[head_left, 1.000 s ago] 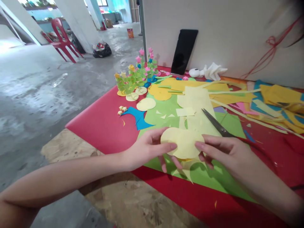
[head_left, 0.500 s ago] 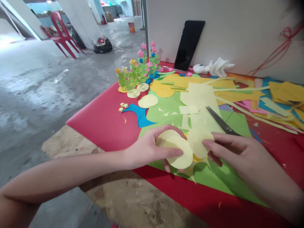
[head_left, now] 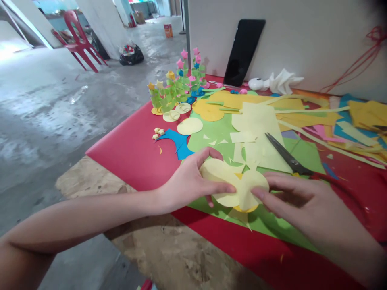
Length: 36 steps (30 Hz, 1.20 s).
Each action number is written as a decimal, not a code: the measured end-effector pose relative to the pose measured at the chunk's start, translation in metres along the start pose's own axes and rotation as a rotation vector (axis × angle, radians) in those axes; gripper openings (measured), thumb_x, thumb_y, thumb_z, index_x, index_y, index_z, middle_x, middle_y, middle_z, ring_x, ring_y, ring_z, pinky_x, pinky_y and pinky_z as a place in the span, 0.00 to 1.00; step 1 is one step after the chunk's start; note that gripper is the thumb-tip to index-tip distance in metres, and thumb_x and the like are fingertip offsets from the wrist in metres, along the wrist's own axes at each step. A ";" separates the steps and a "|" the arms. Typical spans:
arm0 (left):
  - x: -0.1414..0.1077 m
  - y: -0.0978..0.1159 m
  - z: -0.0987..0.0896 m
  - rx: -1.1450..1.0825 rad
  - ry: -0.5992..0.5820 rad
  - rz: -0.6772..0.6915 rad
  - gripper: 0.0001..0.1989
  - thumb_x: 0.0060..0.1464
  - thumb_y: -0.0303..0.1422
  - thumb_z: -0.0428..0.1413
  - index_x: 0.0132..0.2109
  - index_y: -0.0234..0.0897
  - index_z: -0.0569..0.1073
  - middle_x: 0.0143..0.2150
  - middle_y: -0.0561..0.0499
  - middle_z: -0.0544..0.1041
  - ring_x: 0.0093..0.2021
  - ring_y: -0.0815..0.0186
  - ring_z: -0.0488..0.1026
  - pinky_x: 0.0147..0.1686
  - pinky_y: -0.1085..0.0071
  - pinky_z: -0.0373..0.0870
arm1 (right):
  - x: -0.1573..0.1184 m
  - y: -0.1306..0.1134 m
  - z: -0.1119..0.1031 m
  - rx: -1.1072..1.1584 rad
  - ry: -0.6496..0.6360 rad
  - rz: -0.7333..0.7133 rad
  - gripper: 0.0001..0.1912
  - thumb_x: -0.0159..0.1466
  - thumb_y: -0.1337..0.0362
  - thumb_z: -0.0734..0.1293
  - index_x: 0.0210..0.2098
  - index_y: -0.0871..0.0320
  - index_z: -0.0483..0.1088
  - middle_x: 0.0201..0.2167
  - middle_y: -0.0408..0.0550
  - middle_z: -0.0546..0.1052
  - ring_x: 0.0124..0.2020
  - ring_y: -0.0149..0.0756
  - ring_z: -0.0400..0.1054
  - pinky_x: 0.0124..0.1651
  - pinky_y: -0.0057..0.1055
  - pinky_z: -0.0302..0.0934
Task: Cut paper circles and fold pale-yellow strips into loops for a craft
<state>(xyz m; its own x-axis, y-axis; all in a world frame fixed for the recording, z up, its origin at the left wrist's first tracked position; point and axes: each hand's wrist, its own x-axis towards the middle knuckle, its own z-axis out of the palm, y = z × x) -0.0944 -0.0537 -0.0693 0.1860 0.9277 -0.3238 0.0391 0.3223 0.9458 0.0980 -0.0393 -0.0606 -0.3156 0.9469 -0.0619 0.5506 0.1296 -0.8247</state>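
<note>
Pale yellow round paper pieces (head_left: 217, 177) are pinched between the thumb and fingers of my left hand (head_left: 193, 183). My right hand (head_left: 290, 197) grips another pale yellow paper circle (head_left: 252, 187) by its right side; this circle overlaps the left-hand pieces. A yellow paper edge shows beneath them. Black scissors (head_left: 284, 155) lie beside my right hand, blades pointing away, on pale yellow paper (head_left: 261, 137). Green paper (head_left: 208, 139) lies below the scraps. A pale oval (head_left: 190, 126) and a blue cut piece (head_left: 178, 143) rest beyond my left hand.
Paper flower stems with stars (head_left: 177, 86) stand at the back left of the red sheet (head_left: 127, 149). A black phone (head_left: 244, 52) leans on the white wall. Yellow scraps (head_left: 369, 121) lie at right. A red chair (head_left: 80, 42) stands on the floor.
The right-hand circle has moved left and now overlaps the left-hand pieces. My right hand has shifted slightly left, showing more of the scissors. The camera view has shifted slightly.
</note>
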 end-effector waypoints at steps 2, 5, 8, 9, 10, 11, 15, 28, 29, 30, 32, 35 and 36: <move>0.001 -0.002 0.000 0.006 -0.004 0.012 0.20 0.40 0.26 0.62 0.37 0.42 0.60 0.25 0.60 0.71 0.21 0.69 0.73 0.15 0.77 0.72 | 0.000 0.001 0.002 -0.010 -0.014 -0.052 0.11 0.53 0.59 0.66 0.17 0.52 0.70 0.19 0.40 0.72 0.19 0.30 0.64 0.20 0.24 0.59; 0.000 -0.004 0.000 -0.007 -0.026 0.024 0.19 0.42 0.24 0.60 0.38 0.43 0.60 0.27 0.60 0.73 0.21 0.68 0.75 0.16 0.78 0.72 | 0.000 0.002 0.004 0.005 -0.068 -0.093 0.08 0.53 0.61 0.66 0.18 0.52 0.70 0.18 0.39 0.72 0.18 0.29 0.62 0.19 0.23 0.58; -0.003 -0.004 0.001 0.011 -0.024 0.027 0.18 0.42 0.25 0.60 0.39 0.43 0.62 0.28 0.59 0.73 0.23 0.66 0.76 0.17 0.76 0.73 | -0.001 0.002 0.005 0.012 -0.045 -0.024 0.07 0.53 0.60 0.66 0.20 0.52 0.72 0.21 0.40 0.74 0.21 0.31 0.64 0.21 0.24 0.57; -0.004 -0.003 0.002 0.013 -0.025 0.028 0.18 0.42 0.26 0.61 0.39 0.43 0.63 0.29 0.58 0.73 0.24 0.66 0.76 0.17 0.76 0.74 | -0.002 0.001 0.005 0.007 -0.036 0.019 0.07 0.53 0.59 0.66 0.21 0.53 0.73 0.22 0.41 0.74 0.22 0.32 0.64 0.22 0.25 0.57; -0.006 -0.002 0.002 0.002 -0.031 0.029 0.17 0.42 0.27 0.61 0.39 0.43 0.65 0.30 0.58 0.73 0.25 0.66 0.76 0.18 0.76 0.74 | -0.002 0.001 0.003 0.008 -0.042 0.067 0.08 0.52 0.58 0.67 0.21 0.53 0.73 0.22 0.41 0.74 0.22 0.32 0.63 0.22 0.26 0.56; -0.007 -0.001 0.002 -0.022 -0.038 0.032 0.16 0.43 0.28 0.62 0.40 0.42 0.67 0.30 0.57 0.74 0.26 0.66 0.76 0.18 0.76 0.74 | -0.002 0.001 0.001 0.017 -0.050 0.117 0.09 0.52 0.56 0.67 0.21 0.54 0.72 0.21 0.41 0.72 0.21 0.31 0.61 0.22 0.26 0.54; -0.005 0.002 0.000 -0.204 -0.019 0.039 0.08 0.52 0.35 0.56 0.37 0.37 0.74 0.28 0.54 0.75 0.24 0.69 0.74 0.18 0.78 0.73 | 0.001 0.006 -0.010 0.131 -0.053 0.246 0.15 0.50 0.51 0.69 0.20 0.56 0.69 0.15 0.37 0.62 0.17 0.27 0.51 0.18 0.24 0.45; 0.003 0.003 -0.007 -0.018 0.090 0.043 0.06 0.46 0.34 0.60 0.32 0.37 0.76 0.21 0.57 0.72 0.19 0.75 0.66 0.17 0.80 0.60 | 0.007 0.007 -0.011 0.187 -0.148 0.338 0.21 0.55 0.48 0.65 0.16 0.57 0.60 0.15 0.39 0.60 0.19 0.28 0.50 0.22 0.27 0.45; 0.003 0.003 -0.007 -0.015 0.086 0.044 0.06 0.45 0.33 0.61 0.32 0.36 0.76 0.21 0.57 0.72 0.20 0.74 0.66 0.18 0.80 0.61 | 0.007 0.006 -0.011 0.180 -0.158 0.336 0.22 0.55 0.48 0.65 0.16 0.57 0.60 0.15 0.39 0.61 0.19 0.29 0.50 0.22 0.28 0.45; 0.003 0.003 -0.007 -0.013 0.081 0.049 0.05 0.44 0.33 0.61 0.31 0.36 0.76 0.22 0.56 0.73 0.21 0.74 0.66 0.19 0.79 0.61 | 0.007 0.007 -0.012 0.175 -0.163 0.333 0.21 0.55 0.48 0.65 0.16 0.57 0.60 0.15 0.39 0.61 0.19 0.29 0.50 0.22 0.28 0.45; 0.004 0.002 -0.006 -0.009 0.070 0.066 0.05 0.43 0.32 0.62 0.30 0.36 0.76 0.24 0.56 0.74 0.22 0.73 0.67 0.21 0.79 0.62 | 0.006 0.007 -0.012 0.178 -0.160 0.335 0.21 0.54 0.48 0.65 0.16 0.57 0.60 0.15 0.39 0.61 0.19 0.29 0.50 0.22 0.28 0.45; 0.004 0.000 -0.006 0.012 0.057 0.074 0.05 0.43 0.32 0.62 0.31 0.35 0.76 0.26 0.55 0.75 0.25 0.73 0.69 0.24 0.78 0.64 | 0.005 0.008 -0.011 0.194 -0.162 0.354 0.20 0.54 0.49 0.66 0.17 0.56 0.61 0.15 0.38 0.60 0.19 0.28 0.49 0.22 0.27 0.44; 0.004 -0.001 -0.006 0.022 0.056 0.074 0.05 0.44 0.32 0.62 0.31 0.35 0.76 0.26 0.55 0.75 0.25 0.73 0.69 0.24 0.78 0.65 | 0.005 0.007 -0.011 0.198 -0.164 0.360 0.19 0.54 0.50 0.66 0.17 0.56 0.61 0.15 0.38 0.60 0.19 0.28 0.49 0.22 0.27 0.43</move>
<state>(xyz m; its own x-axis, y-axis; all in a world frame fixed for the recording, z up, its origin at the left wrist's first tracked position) -0.0998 -0.0490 -0.0712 0.1337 0.9581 -0.2531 0.0487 0.2488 0.9673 0.1091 -0.0298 -0.0607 -0.2576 0.8602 -0.4402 0.4941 -0.2742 -0.8250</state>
